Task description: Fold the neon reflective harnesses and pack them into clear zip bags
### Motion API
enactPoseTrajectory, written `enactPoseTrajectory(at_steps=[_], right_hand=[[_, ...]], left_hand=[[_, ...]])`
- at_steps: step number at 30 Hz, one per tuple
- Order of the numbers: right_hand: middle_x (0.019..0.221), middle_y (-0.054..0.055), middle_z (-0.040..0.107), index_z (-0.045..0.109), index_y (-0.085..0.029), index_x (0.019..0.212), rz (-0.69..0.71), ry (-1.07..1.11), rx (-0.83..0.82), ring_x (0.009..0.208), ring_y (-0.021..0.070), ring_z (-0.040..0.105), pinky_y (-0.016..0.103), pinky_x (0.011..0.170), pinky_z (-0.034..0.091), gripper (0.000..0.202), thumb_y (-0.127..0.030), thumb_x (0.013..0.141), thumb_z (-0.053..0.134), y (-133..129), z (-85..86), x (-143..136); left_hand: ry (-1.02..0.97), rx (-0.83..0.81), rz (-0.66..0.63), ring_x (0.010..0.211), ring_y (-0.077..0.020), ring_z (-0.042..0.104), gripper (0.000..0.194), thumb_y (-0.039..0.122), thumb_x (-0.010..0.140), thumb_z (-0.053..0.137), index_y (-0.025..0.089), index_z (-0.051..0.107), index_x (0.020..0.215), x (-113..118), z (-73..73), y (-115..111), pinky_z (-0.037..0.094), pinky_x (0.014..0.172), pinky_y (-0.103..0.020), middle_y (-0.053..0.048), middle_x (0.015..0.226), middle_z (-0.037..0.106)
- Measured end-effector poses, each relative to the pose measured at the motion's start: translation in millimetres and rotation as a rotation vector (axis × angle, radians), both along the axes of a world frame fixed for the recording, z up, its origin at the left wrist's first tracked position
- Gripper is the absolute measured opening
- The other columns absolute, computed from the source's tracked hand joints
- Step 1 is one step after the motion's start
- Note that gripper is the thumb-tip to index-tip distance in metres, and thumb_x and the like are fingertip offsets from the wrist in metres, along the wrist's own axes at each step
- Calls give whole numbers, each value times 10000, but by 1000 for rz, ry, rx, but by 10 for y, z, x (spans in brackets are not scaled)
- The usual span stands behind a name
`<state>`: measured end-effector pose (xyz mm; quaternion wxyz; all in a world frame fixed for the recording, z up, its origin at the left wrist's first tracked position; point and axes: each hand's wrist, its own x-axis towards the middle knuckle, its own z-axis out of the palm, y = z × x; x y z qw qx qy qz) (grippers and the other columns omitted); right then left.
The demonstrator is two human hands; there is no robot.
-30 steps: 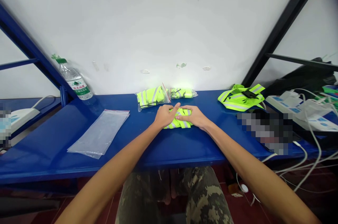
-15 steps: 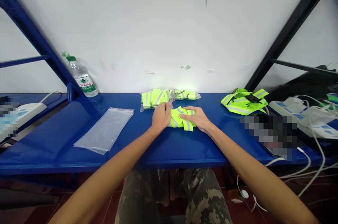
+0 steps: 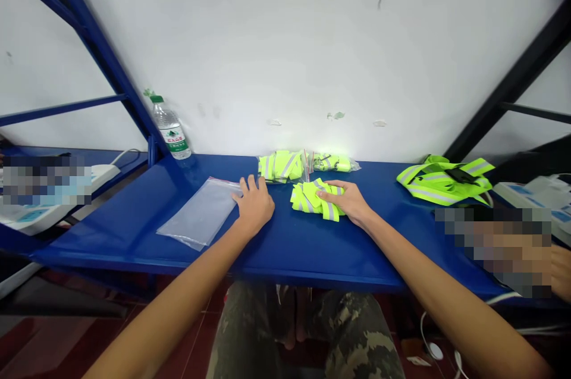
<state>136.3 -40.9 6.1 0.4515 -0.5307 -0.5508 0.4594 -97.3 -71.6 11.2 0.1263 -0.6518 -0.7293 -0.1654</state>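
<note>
A folded bundle of yellow-green reflective strap (image 3: 314, 199) lies on the blue table (image 3: 276, 254). My right hand (image 3: 350, 200) grips its right side, thumb on top. My left hand (image 3: 255, 203) is apart from the bundle, fingers spread, at the upper right edge of the clear plastic bags (image 3: 198, 212); its fingertips are over or touching that edge. Behind the hands, against the wall, lie a bagged folded strap (image 3: 282, 166) and a second bagged strap (image 3: 331, 162). A loose yellow-green strap with a black buckle (image 3: 439, 182) rests at the right.
A water bottle (image 3: 172, 129) stands at the back left. White power strips (image 3: 100, 177) lie at the far left, others at the far right. Another person's hand (image 3: 561, 272) is at the right edge, beside a pixelated object. Blue and black frame bars rise at both sides.
My left hand has let go of the bundle and moved left to the plastic bags, fingers opened. The view has shifted left. Another person's hand now shows at the right edge.
</note>
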Motion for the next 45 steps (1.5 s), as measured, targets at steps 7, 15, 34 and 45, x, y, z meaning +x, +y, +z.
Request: enactPoseTrajectory(at_steps=[7,15,34,45], right_hand=[[1013,101,740,688,-149,1147,-8,3,-29,880,232,701,282,677,567,696,-407,534,892,84,-39,-74],[982,103,746,672,-130,1161,-24,32,-32,846,226,710,284,679,578,728,-395,523,901,61,-54,-82],[963,96,751,679,-133,1130,-40,109,-33,830,222,720,283,680,596,694,-371,520,906,16,-74,50],[888,93,760,684,-130,1055,-137,269,-103,806,247,729,293,647,614,665,-234,448,934,34,-17,274]], left_hand=[[7,-25,-139,1168,-276,514,510,-2,793,448,147,490,1280,-74,20,-140,489,903,-358,-152,1303,507],[-14,-16,-86,1031,-334,601,382,394,914,506,129,530,1188,-55,84,-178,477,812,-404,-164,1102,627],[-80,-340,-151,853,-279,685,262,264,855,436,160,676,851,151,252,-185,452,672,-312,-155,879,702],[-226,-198,-481,736,-218,625,297,296,960,352,197,563,778,493,112,-142,343,601,-299,-82,787,667]])
